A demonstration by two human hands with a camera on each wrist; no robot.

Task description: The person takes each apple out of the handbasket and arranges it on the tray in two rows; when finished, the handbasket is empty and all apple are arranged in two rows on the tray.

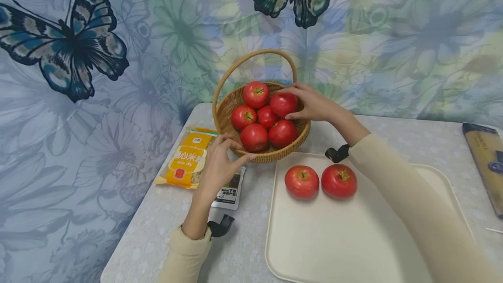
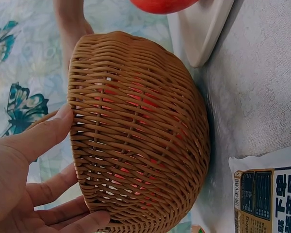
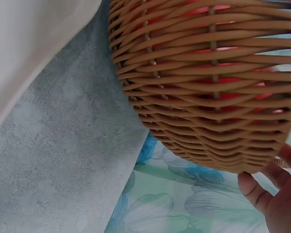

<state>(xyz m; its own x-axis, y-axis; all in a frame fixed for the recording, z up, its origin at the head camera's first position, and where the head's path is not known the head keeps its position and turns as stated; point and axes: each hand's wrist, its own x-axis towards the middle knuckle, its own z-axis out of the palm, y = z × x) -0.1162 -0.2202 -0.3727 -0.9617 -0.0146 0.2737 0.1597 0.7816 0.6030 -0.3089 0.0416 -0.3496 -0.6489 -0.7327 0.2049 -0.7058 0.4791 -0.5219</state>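
Hands [image 1: 218, 164] [image 1: 313, 105] at basket [image 1: 270, 157], tan woven wicker, glossy red apples [image 1: 254, 138]

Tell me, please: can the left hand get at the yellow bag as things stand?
Probably yes: the yellow bag lies on the table beside the left hand, and nothing seems to rest on it. The hand would first have to leave the basket.

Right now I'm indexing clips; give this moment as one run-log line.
left hand: holds basket rim; right hand: grips upper-right apple in basket; tray: two apples; yellow packet: left of basket
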